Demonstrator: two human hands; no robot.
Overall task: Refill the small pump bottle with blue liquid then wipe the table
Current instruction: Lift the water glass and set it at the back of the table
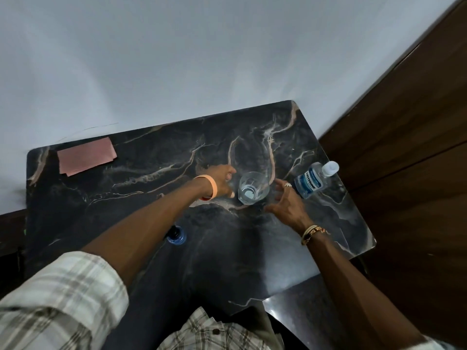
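Head view: the left hand (222, 181) and right hand (285, 200) flank a glass (254, 188), fingers spread and holding nothing; whether either touches it I cannot tell. The refill looks barely begun. The small pump bottle (177, 234) stands nearer the person, partly hidden by the left forearm, well apart from the capped mouthwash bottle (312, 183) of blue liquid. Next both need opening. The glass sits between them; a pink cloth (86, 156) waits at the far left of the table (141, 152)
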